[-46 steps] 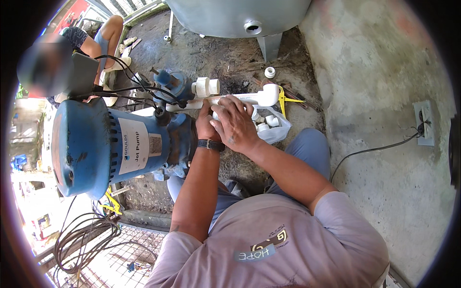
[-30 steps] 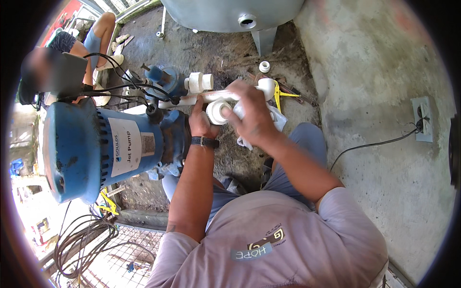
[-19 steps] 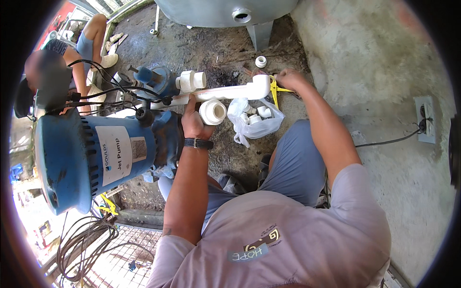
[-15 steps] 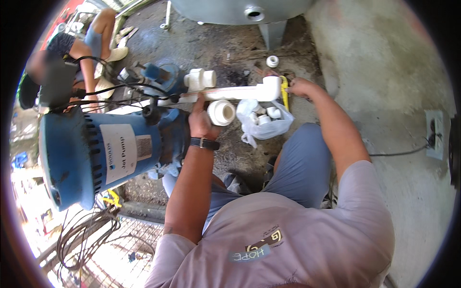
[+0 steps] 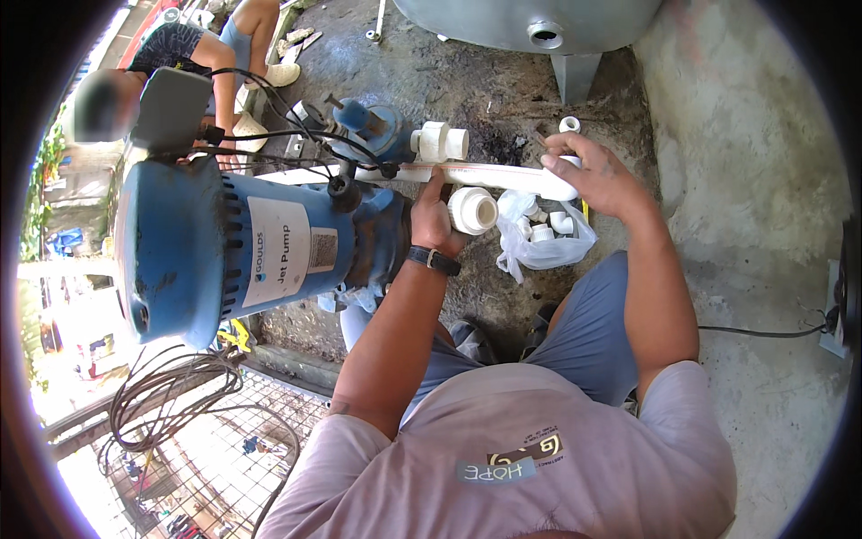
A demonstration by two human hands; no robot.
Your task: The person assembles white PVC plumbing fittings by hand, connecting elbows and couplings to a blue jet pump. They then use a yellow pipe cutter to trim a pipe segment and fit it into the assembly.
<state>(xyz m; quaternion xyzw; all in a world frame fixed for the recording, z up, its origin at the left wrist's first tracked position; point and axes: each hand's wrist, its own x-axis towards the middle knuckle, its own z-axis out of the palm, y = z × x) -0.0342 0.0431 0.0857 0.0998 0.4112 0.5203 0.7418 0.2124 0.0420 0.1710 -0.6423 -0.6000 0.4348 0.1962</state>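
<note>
A long white plastic pipe (image 5: 503,178) runs crosswise in front of me. My left hand (image 5: 435,217) is closed at its near side, one digit reaching up against the pipe, the other fingers largely hidden. Right beside this hand is a round white threaded fitting (image 5: 473,211). At the pipe's right end, my right hand (image 5: 600,172) curls over the white elbow (image 5: 564,186), which it mostly covers. A strip of yellow (image 5: 585,209) shows just below. Beyond the pipe sits a white union fitting (image 5: 440,142).
A big blue pump (image 5: 202,256) fills the left side. Below the pipe lies a plastic bag (image 5: 548,242) of small white fittings. A grey tank (image 5: 539,18) stands ahead, near a loose white fitting (image 5: 569,124). Another person (image 5: 193,54) sits far left; coiled cable (image 5: 171,395) lies lower left.
My right hand has moved from beside the yellow item to over the elbow. My left hand stays at the pipe. The whole view has shifted, so things appear farther right.
</note>
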